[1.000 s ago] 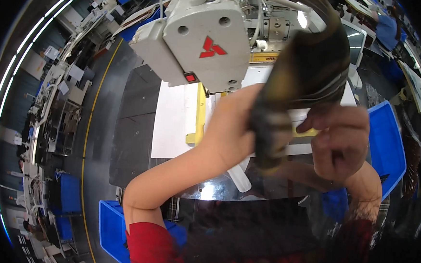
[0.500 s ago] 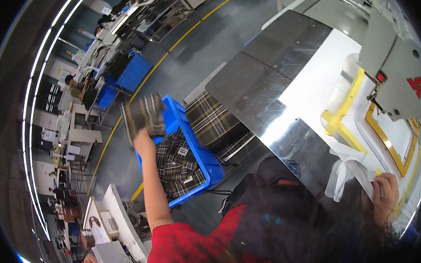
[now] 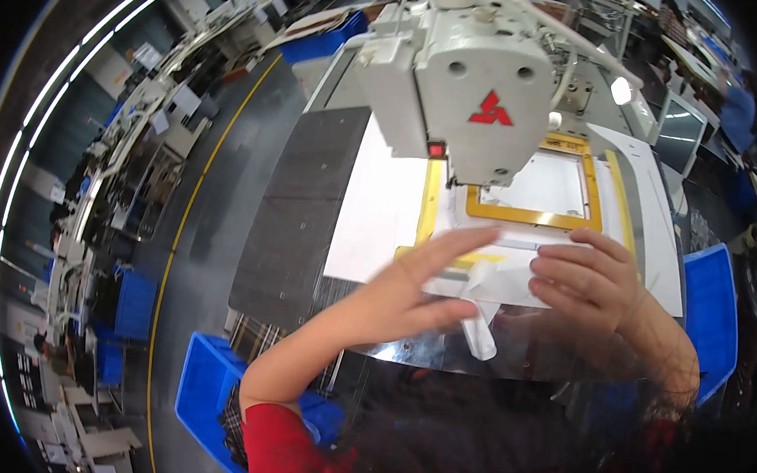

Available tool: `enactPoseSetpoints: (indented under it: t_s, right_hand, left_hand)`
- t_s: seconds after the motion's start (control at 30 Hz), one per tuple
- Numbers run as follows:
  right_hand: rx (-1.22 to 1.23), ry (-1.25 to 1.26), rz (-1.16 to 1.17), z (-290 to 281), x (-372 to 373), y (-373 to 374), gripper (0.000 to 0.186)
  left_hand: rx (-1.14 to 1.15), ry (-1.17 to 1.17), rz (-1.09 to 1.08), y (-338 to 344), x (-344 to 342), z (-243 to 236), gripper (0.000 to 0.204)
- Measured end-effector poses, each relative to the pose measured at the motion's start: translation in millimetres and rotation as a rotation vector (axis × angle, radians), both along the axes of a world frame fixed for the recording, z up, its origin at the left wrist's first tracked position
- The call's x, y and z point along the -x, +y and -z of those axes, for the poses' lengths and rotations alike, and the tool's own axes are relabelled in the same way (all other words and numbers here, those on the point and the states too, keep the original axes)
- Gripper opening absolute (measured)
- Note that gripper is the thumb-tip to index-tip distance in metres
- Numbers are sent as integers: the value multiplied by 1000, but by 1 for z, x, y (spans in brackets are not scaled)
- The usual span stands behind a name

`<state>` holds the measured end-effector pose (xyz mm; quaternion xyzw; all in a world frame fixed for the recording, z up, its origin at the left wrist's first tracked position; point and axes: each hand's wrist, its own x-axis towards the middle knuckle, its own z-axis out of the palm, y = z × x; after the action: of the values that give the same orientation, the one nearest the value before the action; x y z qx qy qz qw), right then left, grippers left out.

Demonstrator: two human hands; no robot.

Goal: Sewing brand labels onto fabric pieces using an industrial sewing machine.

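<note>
My left hand (image 3: 401, 290) hovers over the near part of the sewing machine's worktable, fingers and thumb spread, holding nothing. Across from it, my right hand (image 3: 597, 280) reaches in from the right with fingers stretched out and apart. Between the two lies a loose white sheet (image 3: 519, 284), and a curled white strip (image 3: 478, 334) hangs toward the table's near edge. Whether the right fingertips touch the sheet, I cannot tell. Just beyond the hands, a yellow rectangular frame (image 3: 531, 218) sits on a white board (image 3: 370, 227) marked with yellow tape (image 3: 430, 201).
The grey machine head (image 3: 482, 95) stands over the frame. A dark metal plate (image 3: 293, 223) covers the table's left side. Lower left is a blue bin (image 3: 199, 399) with plaid cloth (image 3: 255, 337) beside it. Another blue bin (image 3: 710, 317) stands at the right.
My left hand let go of the plaid cloth by the blue bin and came over the worktable. My right hand opened off the white sheet's edge. The view turned to face the machine.
</note>
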<state>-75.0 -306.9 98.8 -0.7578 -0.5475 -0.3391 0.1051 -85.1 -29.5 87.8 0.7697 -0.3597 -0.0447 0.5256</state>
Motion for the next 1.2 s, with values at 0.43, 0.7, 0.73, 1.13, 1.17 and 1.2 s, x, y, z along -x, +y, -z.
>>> enactPoseSetpoints:
  t_s: [0.43, 0.7, 0.73, 1.13, 1.17, 1.2]
  right_hand:
    - [-160, 792, 361, 49, -21, -19, 32]
    - [-177, 1190, 500, 78, -106, 28, 30]
    - [-132, 1194, 538, 79, -112, 27, 30]
    - [25, 1137, 676, 68, -127, 11, 35]
    - [19, 1139, 684, 67, -127, 8, 35]
    - [21, 1130, 699, 66, -127, 5, 36]
  left_hand:
    - [-402, 36, 18, -52, -71, 60, 25]
    - [-547, -607, -479, -29, -75, 74, 25]
    - [-466, -736, -391, -32, -72, 72, 24]
    - [-612, -504, -173, -41, -70, 84, 52]
    - [-606, -499, -171, -42, -71, 84, 53]
    - [-598, -494, -169, -43, -71, 84, 53]
